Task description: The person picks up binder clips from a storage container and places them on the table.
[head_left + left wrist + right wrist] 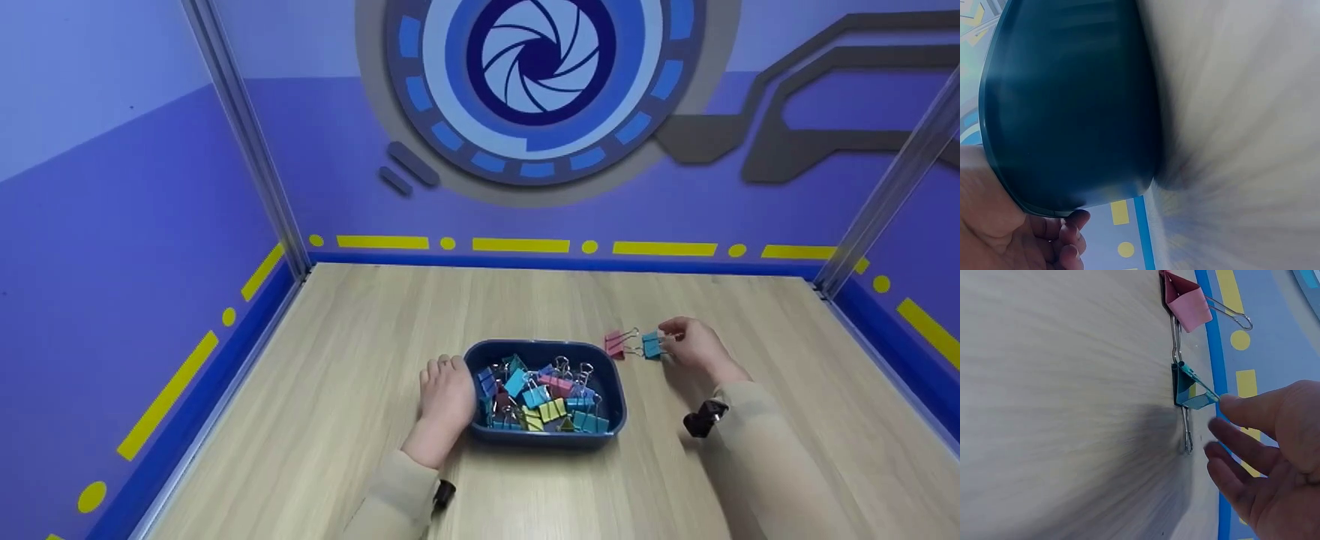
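My left hand [448,391] rests against the left end of a dark blue plastic box [547,442]. In the left wrist view its palm lies at the rim, fingers loosely bent past the box corner. Inside the box lies a heap of binder clips [553,409] in blue, teal, yellow and pink. Right of the box, my right hand [697,346] is at a teal binder clip [1195,388] on the table, thumb tip at its upper edge and the other fingers apart from it. A pink binder clip [1188,306] lies beside the teal one, its wire handles towards it.
The wooden table [360,322] is bounded by blue panels with yellow dashes, at the back [525,217] and both sides. Metal posts [251,142] stand at the back corners. A black wrist device [705,418] sits at my right sleeve.
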### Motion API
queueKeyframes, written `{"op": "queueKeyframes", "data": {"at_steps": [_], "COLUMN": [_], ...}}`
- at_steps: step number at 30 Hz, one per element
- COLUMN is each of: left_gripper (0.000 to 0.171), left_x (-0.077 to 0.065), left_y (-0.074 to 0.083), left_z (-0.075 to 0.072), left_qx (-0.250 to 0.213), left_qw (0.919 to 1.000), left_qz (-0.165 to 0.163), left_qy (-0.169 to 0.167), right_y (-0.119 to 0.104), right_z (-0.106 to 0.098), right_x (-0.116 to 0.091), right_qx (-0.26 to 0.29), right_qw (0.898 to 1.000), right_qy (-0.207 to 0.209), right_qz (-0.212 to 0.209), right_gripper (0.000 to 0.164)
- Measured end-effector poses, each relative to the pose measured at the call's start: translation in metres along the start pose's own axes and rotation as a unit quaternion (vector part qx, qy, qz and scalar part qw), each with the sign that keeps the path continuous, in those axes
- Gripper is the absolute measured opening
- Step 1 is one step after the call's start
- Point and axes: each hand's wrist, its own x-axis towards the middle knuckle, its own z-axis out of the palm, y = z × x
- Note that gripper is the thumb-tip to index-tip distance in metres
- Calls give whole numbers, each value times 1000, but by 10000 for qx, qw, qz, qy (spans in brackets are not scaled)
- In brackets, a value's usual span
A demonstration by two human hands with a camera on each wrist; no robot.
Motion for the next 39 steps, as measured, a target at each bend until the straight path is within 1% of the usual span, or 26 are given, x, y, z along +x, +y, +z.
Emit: {"op": "queueKeyframes", "data": {"at_steps": [3,7,9,13,16,19,21,24,27,29,32,36,39], "left_gripper": [18,18,18,20,19,18,17,17,18,19,19,19,20], "left_x": [0,0,0,1,1,0,0,-1,-1,-1,0,1,1], "left_y": [0,0,0,-1,-2,-2,-3,-2,-2,-3,-3,-3,-2], "left_z": [0,-1,-1,0,2,3,3,2,2,3,3,2,2], "left_qx": [-21,-39,-38,-39,-36,-14,12,21,-7,-21,-27,-48,-73], "left_qw": [10000,10000,10000,9999,9999,10000,9998,9996,9997,9998,9999,10000,9999], "left_qz": [-20,-28,-46,-97,-78,3,73,141,131,101,72,47,-5], "left_qy": [-10,1,-39,-104,-75,43,158,263,223,153,98,47,-71], "right_y": [-4,-15,-23,-40,-53,-65,-73,-85,-94,-99,-105,-109,-110], "right_z": [-2,-4,-4,0,5,11,17,24,30,34,40,47,52], "right_x": [-4,-11,-15,-20,-24,-29,-33,-40,-49,-55,-63,-70,-72], "right_qx": [117,215,219,222,218,210,179,47,-313,-585,-891,-1164,-1447], "right_qw": [9992,9931,9897,9845,9822,9807,9794,9753,9665,9569,9438,9342,9277], "right_qy": [349,905,1024,1005,910,751,578,186,-256,-514,-804,-1069,-1069], "right_qz": [-173,-717,-972,-1418,-1629,-1792,-1926,-2202,-2533,-2797,-3079,-3199,-3272], "right_gripper": [42,36,33,30,28,27,24,19,18,21,25,29,29]}}
